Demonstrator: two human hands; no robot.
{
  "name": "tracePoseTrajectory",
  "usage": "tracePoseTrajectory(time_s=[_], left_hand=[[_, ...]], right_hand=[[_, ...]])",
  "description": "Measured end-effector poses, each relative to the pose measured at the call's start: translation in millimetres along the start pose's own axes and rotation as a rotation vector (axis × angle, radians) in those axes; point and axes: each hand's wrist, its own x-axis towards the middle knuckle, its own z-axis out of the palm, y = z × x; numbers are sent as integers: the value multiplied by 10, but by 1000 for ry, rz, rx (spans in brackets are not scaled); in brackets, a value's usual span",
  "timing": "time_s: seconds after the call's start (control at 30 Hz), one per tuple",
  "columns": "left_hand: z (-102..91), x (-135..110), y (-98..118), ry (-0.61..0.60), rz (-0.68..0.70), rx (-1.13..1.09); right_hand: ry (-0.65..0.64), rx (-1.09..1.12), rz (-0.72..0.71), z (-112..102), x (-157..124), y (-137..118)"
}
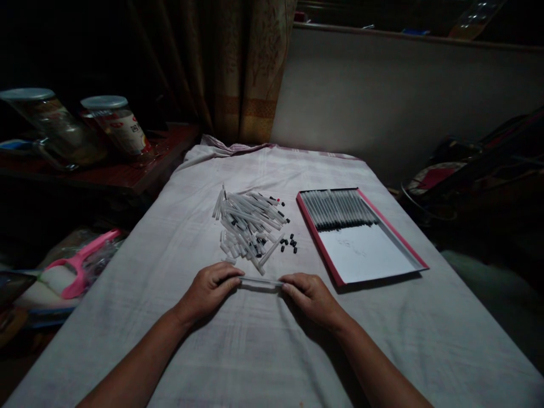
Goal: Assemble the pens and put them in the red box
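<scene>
Between my two hands a clear pen barrel (260,282) lies level just above the cloth. My left hand (212,286) pinches its left end, and my right hand (309,294) pinches the other end. Just beyond them is a loose pile of pen parts (246,218), clear tubes mixed with dark pieces. Several small black plugs (293,242) are scattered at the pile's right side. Further right lies a shallow box (329,258) with pink-red edges. A row of pens (340,208) with black tips fills its far half, over a white bottom.
A pale cloth (238,351) covers the table. On a dark red side table (148,167) at left stand a lidded jar (121,127) and a glass jug (70,139). A pink handled object (80,263) sits low at left. A curtain (250,73) hangs behind.
</scene>
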Motion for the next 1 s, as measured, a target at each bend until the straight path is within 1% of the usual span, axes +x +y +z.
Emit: tracePoseTrajectory(time_s=[0.1,0.17,0.23,0.3,0.37,0.5,0.63,0.77,0.93,1.0], left_hand=[[5,-3,13,22,-94,-33],[4,-11,13,35,-170,-74],[-5,-16,12,18,-214,-130],[-17,-15,17,-7,-207,-165],[-23,-7,29,-18,-183,-142],[-1,13,57,11,-176,-25],[33,28,75,33,-202,6],[50,38,79,55,-228,-24],[53,49,70,77,-257,-69],[51,57,67,81,-262,-76]], right_hand=[[7,27,22,-12,-17,1],[37,44,39,-10,-35,2],[82,69,56,-4,-51,6],[109,84,62,5,-62,13],[115,80,54,17,-67,23],[138,42,26,63,-72,53],[167,-21,-50,126,-76,67],[169,-97,-118,187,-68,38],[212,-155,-101,256,-59,36],[211,-165,-100,263,-55,45]])
